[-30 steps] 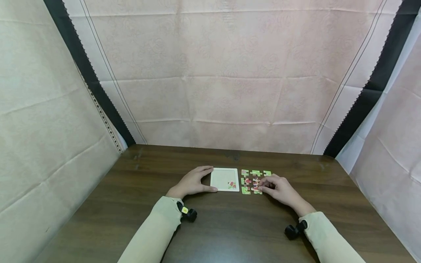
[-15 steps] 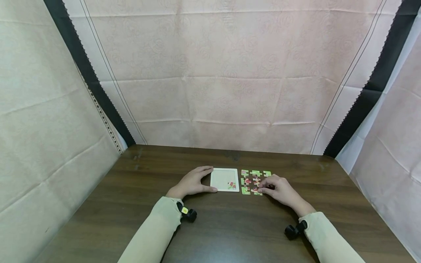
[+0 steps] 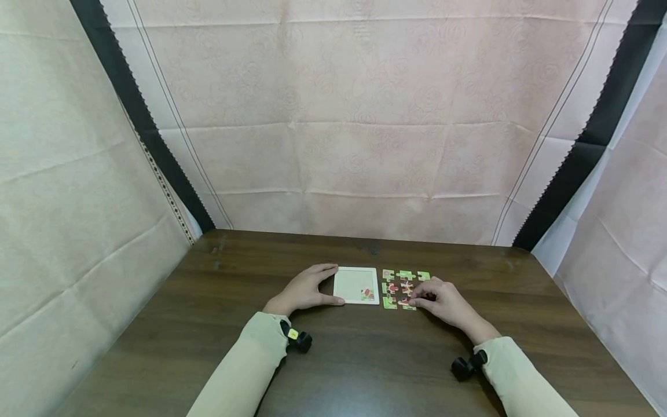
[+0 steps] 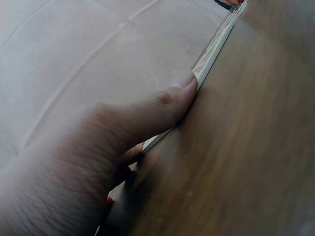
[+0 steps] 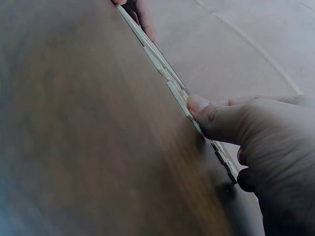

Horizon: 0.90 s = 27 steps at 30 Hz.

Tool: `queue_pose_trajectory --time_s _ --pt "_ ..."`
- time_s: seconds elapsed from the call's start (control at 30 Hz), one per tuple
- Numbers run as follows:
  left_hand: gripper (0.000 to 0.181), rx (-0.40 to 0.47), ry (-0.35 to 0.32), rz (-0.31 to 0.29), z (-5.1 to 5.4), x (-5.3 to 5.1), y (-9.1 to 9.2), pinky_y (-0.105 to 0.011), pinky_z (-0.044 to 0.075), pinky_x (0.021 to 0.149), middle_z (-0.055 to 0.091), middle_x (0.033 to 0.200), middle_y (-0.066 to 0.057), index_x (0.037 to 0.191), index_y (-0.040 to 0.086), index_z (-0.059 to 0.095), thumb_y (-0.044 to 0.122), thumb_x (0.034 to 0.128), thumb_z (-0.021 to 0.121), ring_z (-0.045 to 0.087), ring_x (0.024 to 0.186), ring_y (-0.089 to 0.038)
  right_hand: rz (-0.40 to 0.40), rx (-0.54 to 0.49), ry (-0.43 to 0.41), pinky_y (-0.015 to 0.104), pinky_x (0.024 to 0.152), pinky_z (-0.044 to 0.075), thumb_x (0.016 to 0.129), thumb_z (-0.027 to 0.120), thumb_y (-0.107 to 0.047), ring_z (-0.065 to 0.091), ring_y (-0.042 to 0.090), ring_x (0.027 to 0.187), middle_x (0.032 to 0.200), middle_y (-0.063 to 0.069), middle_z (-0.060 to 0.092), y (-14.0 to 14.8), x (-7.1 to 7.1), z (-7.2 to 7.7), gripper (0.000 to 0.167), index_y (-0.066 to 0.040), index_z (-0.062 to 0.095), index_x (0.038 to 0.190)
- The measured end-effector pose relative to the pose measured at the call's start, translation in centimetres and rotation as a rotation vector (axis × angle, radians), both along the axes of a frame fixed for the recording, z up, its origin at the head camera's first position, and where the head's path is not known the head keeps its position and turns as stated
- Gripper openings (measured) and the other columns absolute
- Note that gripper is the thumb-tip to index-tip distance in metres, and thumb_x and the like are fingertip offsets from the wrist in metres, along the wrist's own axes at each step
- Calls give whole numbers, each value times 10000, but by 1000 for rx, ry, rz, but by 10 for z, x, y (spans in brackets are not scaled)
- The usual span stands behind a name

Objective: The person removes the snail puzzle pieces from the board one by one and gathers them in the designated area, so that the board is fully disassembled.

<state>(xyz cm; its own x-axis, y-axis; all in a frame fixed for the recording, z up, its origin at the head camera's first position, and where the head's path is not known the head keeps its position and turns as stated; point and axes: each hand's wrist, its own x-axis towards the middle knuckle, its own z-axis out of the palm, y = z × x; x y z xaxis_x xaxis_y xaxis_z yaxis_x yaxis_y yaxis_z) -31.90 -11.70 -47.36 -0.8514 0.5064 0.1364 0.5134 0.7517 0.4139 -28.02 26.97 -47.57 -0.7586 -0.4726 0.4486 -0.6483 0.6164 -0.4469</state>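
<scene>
A shallow white puzzle tray [image 3: 350, 282] lies flat on the table. One printed puzzle piece [image 3: 367, 294] sits in its near right corner. My left hand [image 3: 304, 289] holds the tray by its left side, thumb at the near corner and fingers at the far one. Right of the tray, several green and red puzzle pieces [image 3: 389, 303] lie spread in rows. Over the near right part of these rows, my right hand [image 3: 444, 302] pinches a piece between thumb and fingers, mostly hidden by the hand. In the right wrist view the thumb [image 5: 199, 105] touches the pieces' near edge.
The dark wooden table [image 3: 354, 359] extends around the tray and pieces. Pale cloth walls [image 3: 365, 145] with black strips enclose it at the back and sides. A small black wrist camera [image 3: 461, 368] hangs below the right wrist, another below the left.
The right thumb and fingertips have drawn slightly together over the pieces. The left hand and the tray stay where they were.
</scene>
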Motion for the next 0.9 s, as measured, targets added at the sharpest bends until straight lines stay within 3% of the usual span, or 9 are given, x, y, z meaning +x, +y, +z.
queue_pose_trajectory --time_s 0.3,0.43,0.63,0.77,0.9 --pt "1069 0 5 -5 1 0 0 -454 335 1145 368 1586 64 1562 192 401 819 735 660 328 1460 -201 -32 -40 48 251 596 440 863 818 -191 485 47 716 825 -190 592 -7 0 1 141 -302 741 902" --pt "1072 8 3 -8 1 0 -1 -467 339 1140 371 1586 53 1559 182 405 814 735 665 331 1460 -217 22 -51 82 260 605 444 880 805 -210 494 57 732 843 -203 620 -23 -2 3 109 -285 744 930" --pt "1070 14 0 -7 1 1 -2 -474 338 1140 367 1587 55 1560 186 405 815 734 664 329 1461 -223 82 -61 56 273 637 462 899 788 -203 507 119 763 862 -166 629 -54 -10 6 79 -221 741 960" --pt "1065 8 -4 -5 1 2 -1 -465 336 1142 366 1586 64 1562 201 402 821 734 658 331 1459 -210 102 -10 50 324 690 438 906 781 -236 502 184 788 888 -102 640 -74 -18 7 112 -183 736 993" --pt "1060 0 -2 2 0 1 0 -452 339 1142 365 1585 74 1563 215 399 831 735 643 335 1455 -196 100 74 31 362 770 430 917 766 -295 507 191 858 971 -74 648 -88 -25 7 131 -209 726 1006"
